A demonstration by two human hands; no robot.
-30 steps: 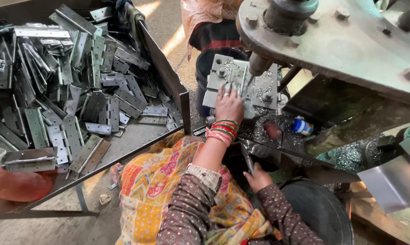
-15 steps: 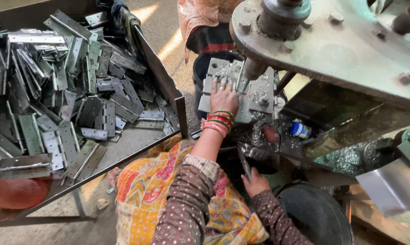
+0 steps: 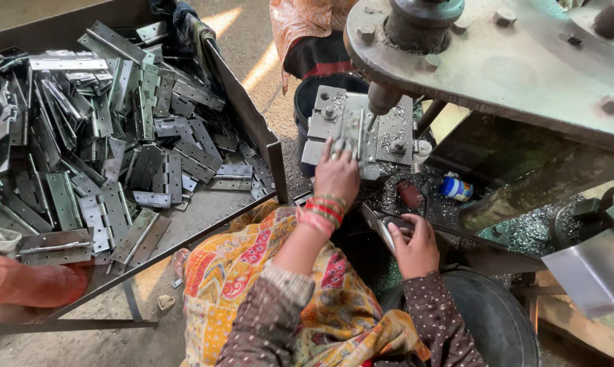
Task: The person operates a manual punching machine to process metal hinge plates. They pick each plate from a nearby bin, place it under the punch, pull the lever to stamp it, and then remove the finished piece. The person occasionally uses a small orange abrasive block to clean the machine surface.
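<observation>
Left grip pins hinge under the drill

Clamped fingertips of the left hand (image 3: 335, 178) press the flat grey steel hinge (image 3: 354, 130) at twelve o'clock, long axis running away. Right hand (image 3: 416, 246), farther off at four o'clock, wraps the dark lever (image 3: 383, 224).

Left hand (image 3: 336, 175) outstretched, right hand (image 3: 414, 248) curled.

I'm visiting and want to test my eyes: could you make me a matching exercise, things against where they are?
Things:
1. left hand
2. right hand
3. pile of metal hinges
4. small blue and white bottle

Places:
A. in the big tray on the left
B. among shavings right of the fixture
C. on the hinge under the drill
D. gripping a dark lever

Pairs: 1-C, 2-D, 3-A, 4-B
</observation>
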